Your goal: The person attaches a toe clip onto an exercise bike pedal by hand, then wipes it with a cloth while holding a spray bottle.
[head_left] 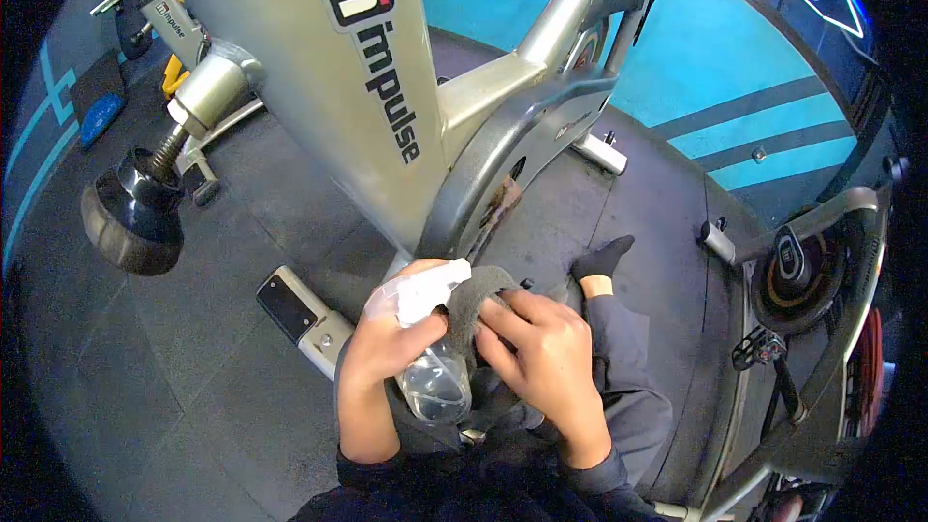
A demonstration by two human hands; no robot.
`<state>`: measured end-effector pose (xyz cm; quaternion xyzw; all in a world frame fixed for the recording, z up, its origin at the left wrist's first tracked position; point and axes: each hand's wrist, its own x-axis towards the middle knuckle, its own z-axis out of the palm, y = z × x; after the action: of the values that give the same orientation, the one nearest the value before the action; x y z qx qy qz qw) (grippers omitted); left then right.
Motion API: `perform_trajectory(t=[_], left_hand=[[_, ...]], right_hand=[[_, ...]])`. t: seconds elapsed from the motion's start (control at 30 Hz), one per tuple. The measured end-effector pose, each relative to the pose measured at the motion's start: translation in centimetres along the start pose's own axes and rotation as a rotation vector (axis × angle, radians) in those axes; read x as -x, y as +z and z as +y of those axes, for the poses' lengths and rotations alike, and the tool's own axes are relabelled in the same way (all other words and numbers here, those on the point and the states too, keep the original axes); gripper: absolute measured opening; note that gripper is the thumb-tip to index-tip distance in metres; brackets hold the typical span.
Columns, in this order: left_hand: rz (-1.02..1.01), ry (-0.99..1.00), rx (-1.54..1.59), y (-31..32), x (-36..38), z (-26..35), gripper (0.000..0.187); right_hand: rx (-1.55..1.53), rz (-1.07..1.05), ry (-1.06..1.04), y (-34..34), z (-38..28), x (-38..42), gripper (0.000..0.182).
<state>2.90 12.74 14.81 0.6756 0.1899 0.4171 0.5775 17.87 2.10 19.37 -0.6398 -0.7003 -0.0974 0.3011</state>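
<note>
My left hand (387, 338) is wrapped round a clear spray bottle (435, 387) with a white trigger head (432, 292). Beside it, my right hand (546, 358) grips a dark grey cloth (468, 307), which is bunched against the spray head. Both hands are close together in front of my body, just below the lower frame of a silver exercise bike (387, 87). Part of the cloth is hidden by my right fingers.
A black adjusting knob (135, 213) sticks out at the left. The bike's foot bar (307, 324) lies left of my hands. Another bike (802, 271) stands at the right. My sock-covered foot (604, 259) rests on the dark floor (126, 358). Behind is a blue wall (715, 48).
</note>
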Motion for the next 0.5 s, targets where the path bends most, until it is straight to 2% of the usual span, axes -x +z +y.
perform_trajectory(t=[0.13, 0.23, 0.33, 0.43, 0.5], left_hand=[[-0.006, -0.095, 0.065, 0.1, 0.1, 0.2, 0.040], [-0.037, -0.106, 0.215, -0.1, 0.1, 0.0, 0.039], [-0.152, 0.025, -0.010, -0.4, -0.1, -0.1, 0.039], [-0.121, -0.048, 0.139, -0.2, 0.1, 0.1, 0.038], [-0.106, -0.132, 0.309, -0.2, 0.2, 0.1, 0.037]], right_hand=[[0.002, 0.080, -0.024, -0.1, 0.7, 1.3, 0.020], [-0.058, 0.072, 0.057, -0.6, 1.6, 2.8, 0.019], [-0.090, 0.108, 0.092, -0.4, 2.1, 4.2, 0.018], [-0.118, 0.216, 0.042, 0.4, 2.7, 5.4, 0.019], [-0.156, 0.193, 0.095, 0.4, 2.9, 6.7, 0.028]])
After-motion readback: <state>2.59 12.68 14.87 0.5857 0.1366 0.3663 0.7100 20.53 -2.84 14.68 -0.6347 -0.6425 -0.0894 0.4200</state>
